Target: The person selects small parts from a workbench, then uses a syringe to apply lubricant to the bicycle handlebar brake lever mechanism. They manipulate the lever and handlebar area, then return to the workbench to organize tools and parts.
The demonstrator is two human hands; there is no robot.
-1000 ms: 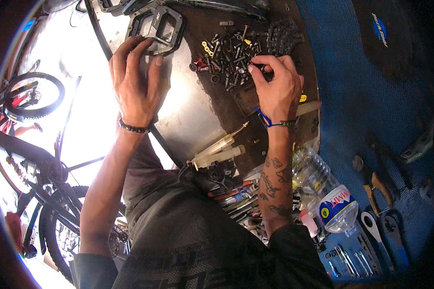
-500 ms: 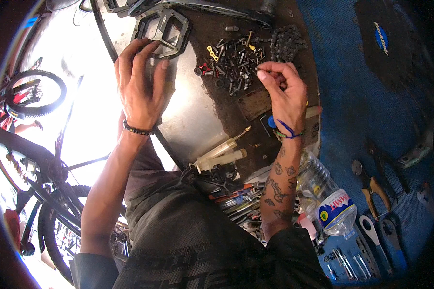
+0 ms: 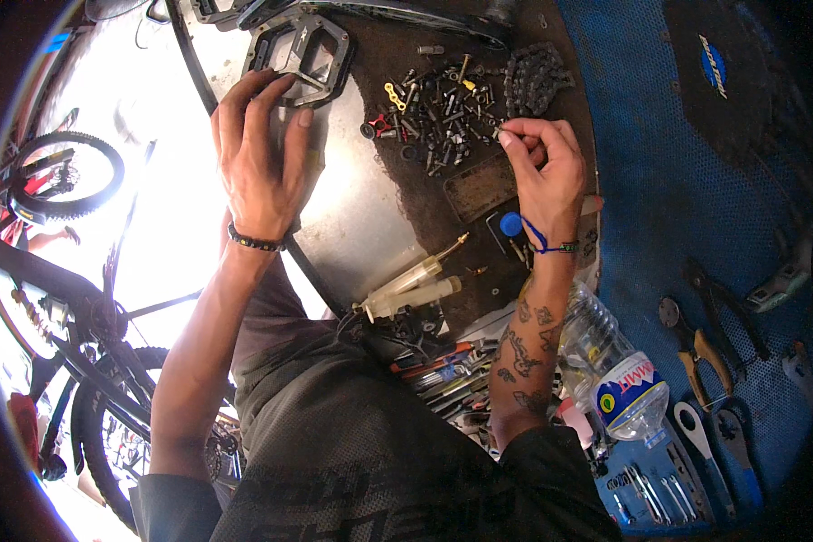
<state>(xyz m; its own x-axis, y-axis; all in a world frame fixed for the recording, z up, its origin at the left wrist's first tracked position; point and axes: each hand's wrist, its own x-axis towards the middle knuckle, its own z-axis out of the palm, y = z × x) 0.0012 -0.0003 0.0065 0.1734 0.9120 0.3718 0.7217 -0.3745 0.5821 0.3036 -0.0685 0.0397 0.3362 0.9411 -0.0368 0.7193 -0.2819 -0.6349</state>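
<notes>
My left hand [image 3: 260, 154] rests with curved, parted fingers at the lower edge of a black and silver flat pedal [image 3: 321, 56], fingertips touching it. What lies under the palm is hidden. My right hand [image 3: 544, 176] is pinched at the right side of a pile of small bolts and fittings [image 3: 434, 113], on something too small to make out. A coiled chain [image 3: 537, 79] lies just above that hand, and a yellow link-shaped part [image 3: 394, 96] is among the bolts. A blue cap [image 3: 510, 224] sits beside my right wrist.
Two syringes [image 3: 411, 294] lie below the pile. A plastic bottle [image 3: 630, 397] is beside my right forearm. Hand tools lie low in view, and pliers [image 3: 696, 352] on the blue mat [image 3: 632, 181]. A crank arm [image 3: 379, 18] is at the top, bicycles [image 3: 63, 181] at left.
My right hand has moved rightward and slightly down, from within the bolt pile to its right side, uncovering the blue cap. My left hand has stayed at the pedal.
</notes>
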